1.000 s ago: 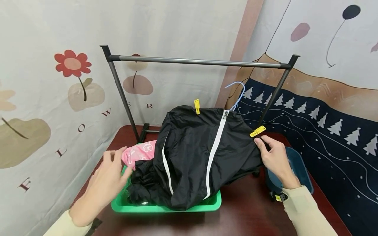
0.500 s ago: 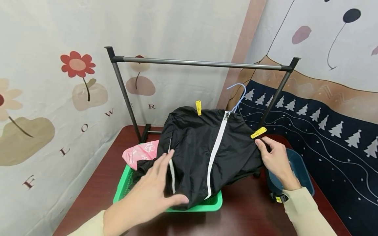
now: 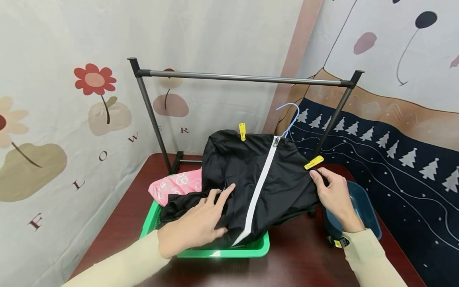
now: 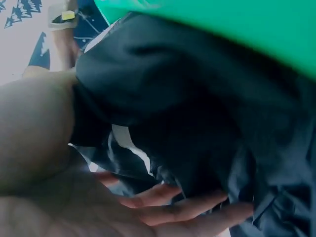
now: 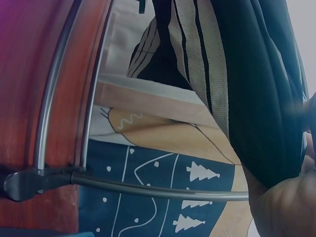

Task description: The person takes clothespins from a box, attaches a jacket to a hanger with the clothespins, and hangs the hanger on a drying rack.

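Observation:
A black jacket with a white front zip hangs on a light-blue hanger, whose hook stands above the collar. Yellow clips, one on the upper edge and one near the right shoulder, are on the jacket. My right hand pinches the jacket's right shoulder beside that second clip. Fairly straight fingers of my left hand rest on the jacket's lower left front; the left wrist view shows them against the black cloth. The jacket's lower part lies over a green basket.
Behind the jacket stands a metal clothes rack on the dark red table. A pink patterned cloth lies at the basket's back left. A dark blue bin stands to the right, partly behind my right wrist.
My left hand has moved right from beside the pink cloth onto the jacket, and the jacket's left front has shifted right. My right hand keeps its hold on the shoulder.

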The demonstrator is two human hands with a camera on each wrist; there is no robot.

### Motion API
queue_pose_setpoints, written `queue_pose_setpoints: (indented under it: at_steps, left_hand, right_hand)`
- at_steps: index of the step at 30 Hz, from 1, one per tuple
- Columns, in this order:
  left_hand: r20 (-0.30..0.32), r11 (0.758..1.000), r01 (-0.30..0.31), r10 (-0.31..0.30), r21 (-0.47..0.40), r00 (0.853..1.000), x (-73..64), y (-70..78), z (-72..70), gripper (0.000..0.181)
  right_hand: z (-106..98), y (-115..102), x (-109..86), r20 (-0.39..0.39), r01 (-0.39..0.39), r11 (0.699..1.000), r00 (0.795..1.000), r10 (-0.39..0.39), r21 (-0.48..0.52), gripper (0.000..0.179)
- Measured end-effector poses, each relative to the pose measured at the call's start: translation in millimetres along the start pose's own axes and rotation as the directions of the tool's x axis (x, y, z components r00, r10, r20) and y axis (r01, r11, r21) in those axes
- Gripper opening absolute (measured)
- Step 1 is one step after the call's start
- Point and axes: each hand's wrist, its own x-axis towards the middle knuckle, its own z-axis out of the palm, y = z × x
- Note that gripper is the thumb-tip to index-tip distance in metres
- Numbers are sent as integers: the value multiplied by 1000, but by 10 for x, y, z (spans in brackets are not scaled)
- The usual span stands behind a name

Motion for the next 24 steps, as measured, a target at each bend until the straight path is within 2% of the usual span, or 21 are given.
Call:
queue_pose_setpoints:
  at_steps: [3,6,8,10,14,18,21,24]
  left_hand:
    - [-2,996,-35,35,84,999,73,-40,-45,111]
    - [-31,981,-95,101,169,994,132,-92,-87,99]
    - [-48,974,-121,133,191,990,163,-125,-116,90]
    - [-64,975,-130,144,177,988,197,-159,-142,86]
    - [-135,992,-72,86,105,987,281,-221,-167,79]
    - [-224,993,-58,79,99,971,353,-209,-110,65]
    - [-212,993,-67,87,98,973,343,-99,-45,65]
    - [-138,995,-38,50,88,989,287,72,0,74]
  right_hand:
    - [2,-11,3,1,-7,1000,1000,7,-2,18]
    - [6,-32,10,5,-19,1000,1000,19,-9,20]
    - [11,-41,12,5,-23,1000,1000,23,-15,20]
    - [16,-46,14,3,-28,999,1000,28,-21,21]
    - [17,-52,21,-7,-33,999,999,33,-28,22]
    - [7,-56,29,-14,-52,998,999,52,-34,25]
    - [2,-50,25,-10,-62,997,998,62,-39,26]
    - [3,-39,19,-6,-62,997,998,61,-43,25]
